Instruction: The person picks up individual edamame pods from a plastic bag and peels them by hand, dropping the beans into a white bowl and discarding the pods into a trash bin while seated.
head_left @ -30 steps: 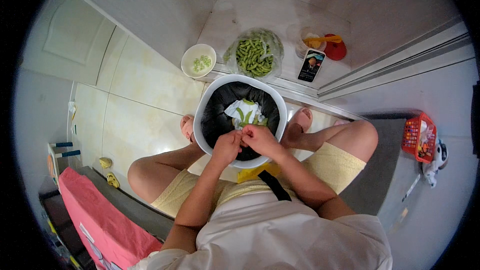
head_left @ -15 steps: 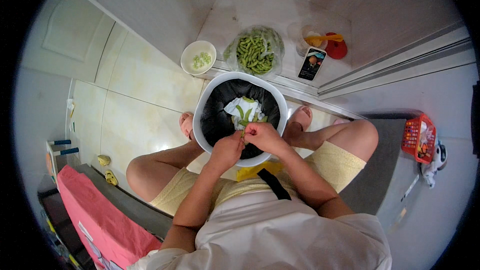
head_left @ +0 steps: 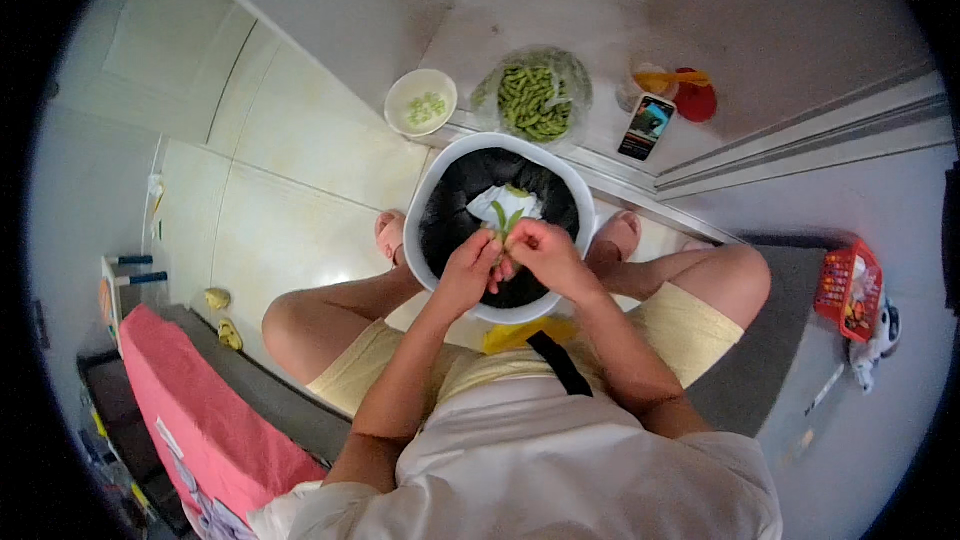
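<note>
Both hands meet over a white round bin (head_left: 430, 165) lined with a black bag (head_left: 450, 190). My left hand (head_left: 470, 273) has its fingers closed on a green soybean pod, mostly hidden between the fingertips. My right hand (head_left: 549, 258) pinches at the same spot, its fingertips touching the left ones. Just beyond the fingers, crumpled white tissue (head_left: 488, 202) and some green pods (head_left: 516, 192) lie in the bin. Behind the bin, a clear plastic bag (head_left: 581, 78) is full of whole green pods (head_left: 535, 103). Left of it, a white bowl (head_left: 397, 100) holds pale green shelled beans (head_left: 427, 108).
A phone (head_left: 647, 127) with a lit screen lies right of the bag, beside a red lid (head_left: 697, 102) and an orange utensil (head_left: 670, 78). My legs flank the bin. An orange-red basket (head_left: 835, 290) stands far right; pink cloth (head_left: 200, 400) covers something at left.
The whole view has shifted, so things sit farther right and slightly higher. My hands have moved a little farther over the bin, still together. The phone's picture has changed.
</note>
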Action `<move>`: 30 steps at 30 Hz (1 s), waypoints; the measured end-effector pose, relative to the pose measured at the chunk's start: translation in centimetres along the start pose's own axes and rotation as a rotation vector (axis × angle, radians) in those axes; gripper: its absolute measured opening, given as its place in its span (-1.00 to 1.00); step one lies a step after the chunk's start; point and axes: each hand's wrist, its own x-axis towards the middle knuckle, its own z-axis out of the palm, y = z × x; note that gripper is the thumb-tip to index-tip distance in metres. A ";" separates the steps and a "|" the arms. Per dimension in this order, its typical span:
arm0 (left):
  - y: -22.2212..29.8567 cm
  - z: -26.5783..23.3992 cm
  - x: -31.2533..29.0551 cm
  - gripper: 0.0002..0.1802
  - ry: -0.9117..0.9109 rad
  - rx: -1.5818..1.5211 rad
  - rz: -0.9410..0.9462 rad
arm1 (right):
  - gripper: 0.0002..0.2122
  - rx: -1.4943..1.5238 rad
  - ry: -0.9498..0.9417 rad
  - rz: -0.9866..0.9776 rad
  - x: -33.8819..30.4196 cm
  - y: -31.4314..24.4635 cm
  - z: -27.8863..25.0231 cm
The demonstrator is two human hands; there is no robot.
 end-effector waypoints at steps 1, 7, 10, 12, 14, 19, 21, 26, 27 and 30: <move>0.2 -0.1 -0.2 -0.77 -0.020 -0.091 -0.026 | -0.92 0.024 0.002 -0.026 -0.2 -0.6 -0.1; 0.9 -0.7 -0.7 -0.72 -0.057 -0.282 -0.061 | -0.90 -0.108 0.034 -0.027 -0.2 -1.0 -0.8; 0.8 -0.5 -0.6 -0.71 -0.092 -0.337 -0.064 | -0.88 -0.094 0.050 -0.038 -0.2 -0.8 -1.2; 0.6 -0.5 -0.6 -0.72 -0.094 -0.343 -0.064 | -0.87 -0.073 0.061 -0.063 -0.2 -1.4 -1.2; 0.6 -0.5 -0.6 -0.73 -0.096 -0.351 -0.064 | -0.86 -0.182 0.088 -0.138 -0.4 -2.6 -1.2; 0.2 -0.8 -0.5 -0.80 -0.178 -0.298 -0.134 | -0.83 -0.406 -0.065 -0.176 -0.6 -3.4 -1.8; 0.9 -0.7 -0.7 -0.80 -0.206 -0.292 -0.160 | -0.82 -0.452 -0.098 -0.181 -0.6 -3.1 -1.9; 1.9 -0.6 -1.1 -0.79 -0.242 -0.230 -0.146 | -0.86 -0.199 -0.093 -0.163 -0.3 -1.5 -1.7; 1.9 -0.5 -1.0 -0.79 -0.178 -0.064 -0.122 | -0.86 -0.200 -0.094 -0.163 -0.4 -1.3 -1.6; 1.2 -0.4 -1.1 -0.80 -0.035 0.312 0.064 | -0.86 -0.106 -0.097 -0.061 -0.4 -1.1 -1.2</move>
